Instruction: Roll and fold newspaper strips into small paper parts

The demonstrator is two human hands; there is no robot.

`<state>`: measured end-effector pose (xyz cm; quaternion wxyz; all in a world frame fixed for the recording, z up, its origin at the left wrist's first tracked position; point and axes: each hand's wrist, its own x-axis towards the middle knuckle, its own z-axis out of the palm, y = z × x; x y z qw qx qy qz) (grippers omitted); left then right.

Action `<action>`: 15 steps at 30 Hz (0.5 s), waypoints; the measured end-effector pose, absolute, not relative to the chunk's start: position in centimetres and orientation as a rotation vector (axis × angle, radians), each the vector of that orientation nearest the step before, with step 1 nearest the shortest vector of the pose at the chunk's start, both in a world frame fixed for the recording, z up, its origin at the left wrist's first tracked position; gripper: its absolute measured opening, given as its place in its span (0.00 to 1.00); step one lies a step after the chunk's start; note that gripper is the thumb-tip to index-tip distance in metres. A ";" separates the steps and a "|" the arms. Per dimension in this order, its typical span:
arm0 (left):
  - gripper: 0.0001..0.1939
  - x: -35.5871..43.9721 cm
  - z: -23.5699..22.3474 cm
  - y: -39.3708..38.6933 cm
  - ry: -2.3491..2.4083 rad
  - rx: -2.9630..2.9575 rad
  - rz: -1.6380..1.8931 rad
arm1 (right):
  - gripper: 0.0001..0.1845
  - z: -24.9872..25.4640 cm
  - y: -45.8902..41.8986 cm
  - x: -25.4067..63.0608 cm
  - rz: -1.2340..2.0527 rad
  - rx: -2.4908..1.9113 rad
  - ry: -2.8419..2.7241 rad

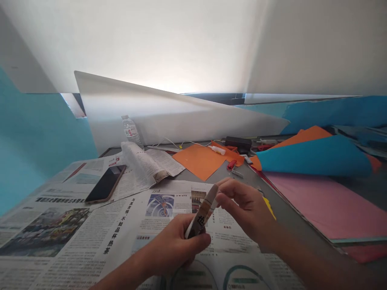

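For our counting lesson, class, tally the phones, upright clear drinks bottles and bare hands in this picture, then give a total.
Phones: 1
Clear drinks bottles: 1
Bare hands: 2 (left hand, right hand)
Total: 4

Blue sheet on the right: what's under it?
A pink sheet comes out from under the near edge of the blue sheet. Orange paper shows past its far edge and left end. Anything beneath its middle is covered.

Both hands (205, 223) grip folded newsprint (202, 213); phone (105, 184) lies left.
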<state>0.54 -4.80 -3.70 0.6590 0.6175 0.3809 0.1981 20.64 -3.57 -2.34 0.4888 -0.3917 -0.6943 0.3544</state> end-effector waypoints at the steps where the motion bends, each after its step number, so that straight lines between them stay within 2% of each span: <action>1: 0.12 0.6 -3.6 -4.9 0.881 1.426 0.435 | 0.12 -2.5 -3.7 20.6 0.870 -0.967 -1.640; 4: 0.08 0.9 -3.6 -5.1 0.894 1.402 0.416 | 0.12 -2.8 -3.8 20.3 0.919 -0.986 -1.548; 7: 0.15 1.4 -3.6 -5.1 0.813 1.273 0.464 | 0.13 -3.0 -3.9 20.0 0.945 -0.977 -1.603; 15: 0.22 1.7 -3.7 -5.4 0.757 1.128 0.430 | 0.08 -3.3 -4.1 18.6 1.148 -0.937 -1.513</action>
